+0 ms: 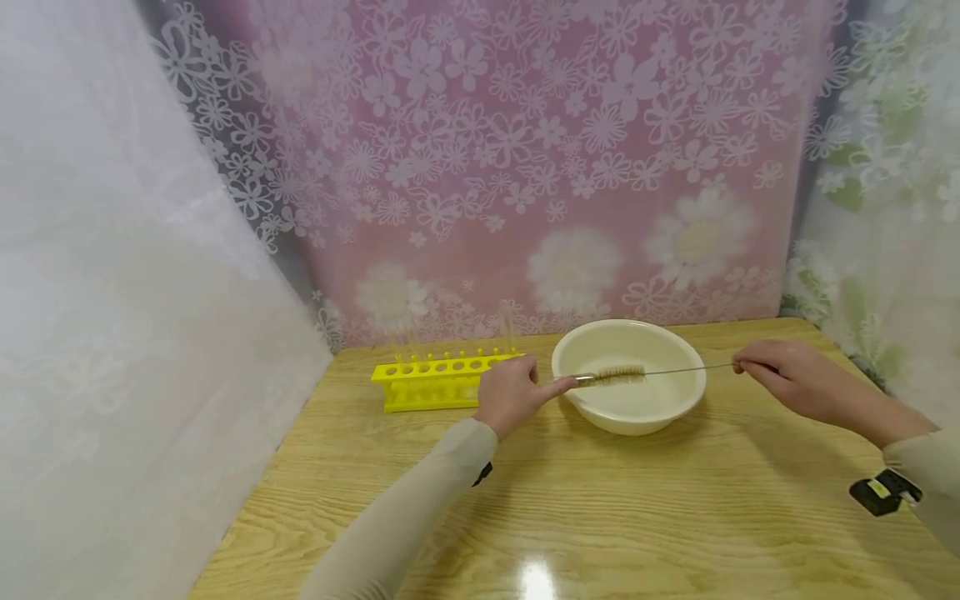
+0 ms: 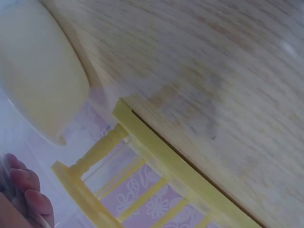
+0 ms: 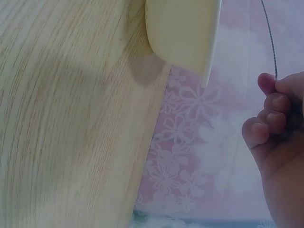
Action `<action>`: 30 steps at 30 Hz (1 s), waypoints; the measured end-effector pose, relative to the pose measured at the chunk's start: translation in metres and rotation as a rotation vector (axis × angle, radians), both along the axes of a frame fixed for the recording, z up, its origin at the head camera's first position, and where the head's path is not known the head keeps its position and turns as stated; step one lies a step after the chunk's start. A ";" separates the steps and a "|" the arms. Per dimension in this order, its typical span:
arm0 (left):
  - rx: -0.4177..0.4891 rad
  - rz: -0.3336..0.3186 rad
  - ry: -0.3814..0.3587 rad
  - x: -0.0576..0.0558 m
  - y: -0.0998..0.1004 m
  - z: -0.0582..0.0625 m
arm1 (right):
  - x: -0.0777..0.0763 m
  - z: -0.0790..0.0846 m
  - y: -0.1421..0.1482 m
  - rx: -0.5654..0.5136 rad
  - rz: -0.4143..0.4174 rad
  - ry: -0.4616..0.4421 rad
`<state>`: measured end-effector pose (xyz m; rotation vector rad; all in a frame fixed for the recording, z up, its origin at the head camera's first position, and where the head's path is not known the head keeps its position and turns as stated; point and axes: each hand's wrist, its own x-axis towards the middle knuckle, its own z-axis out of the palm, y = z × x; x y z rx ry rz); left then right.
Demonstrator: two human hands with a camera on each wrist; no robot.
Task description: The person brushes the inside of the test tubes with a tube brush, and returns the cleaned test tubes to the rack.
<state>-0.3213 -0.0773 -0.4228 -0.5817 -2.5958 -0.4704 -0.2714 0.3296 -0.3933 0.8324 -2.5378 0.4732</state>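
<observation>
Over the basin (image 1: 630, 423), the brush (image 1: 622, 375) stretched crosswise, its bristled end pointing left toward a tube (image 1: 585, 380) gripped by the left hand (image 1: 516, 388); right of the basin, the right hand (image 1: 795, 379) pinched its wire (image 1: 690, 369).

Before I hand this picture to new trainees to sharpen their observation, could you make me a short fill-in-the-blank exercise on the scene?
1. The right hand pinches the wire stem of a ____.
2. The rack is coloured ____.
3. In the head view, the rack stands to the ____ of the bowl.
4. In the head view, the left hand partly hides the ____ end of the rack.

Missing words: brush; yellow; left; right.
</observation>
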 end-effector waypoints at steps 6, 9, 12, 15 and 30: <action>-0.002 0.002 -0.003 0.002 0.003 0.003 | 0.001 0.002 -0.003 -0.040 -0.010 -0.008; -0.008 0.011 -0.008 0.004 0.005 0.003 | 0.001 0.003 -0.007 -0.057 -0.006 -0.016; 0.004 0.003 -0.026 0.007 0.009 0.003 | 0.002 0.003 -0.011 -0.063 0.002 -0.020; 0.026 -0.037 -0.055 0.011 0.015 0.004 | 0.003 0.002 -0.020 -0.067 0.042 -0.030; 0.013 -0.089 0.023 0.017 0.040 0.009 | -0.002 0.004 -0.086 -0.095 0.159 -0.149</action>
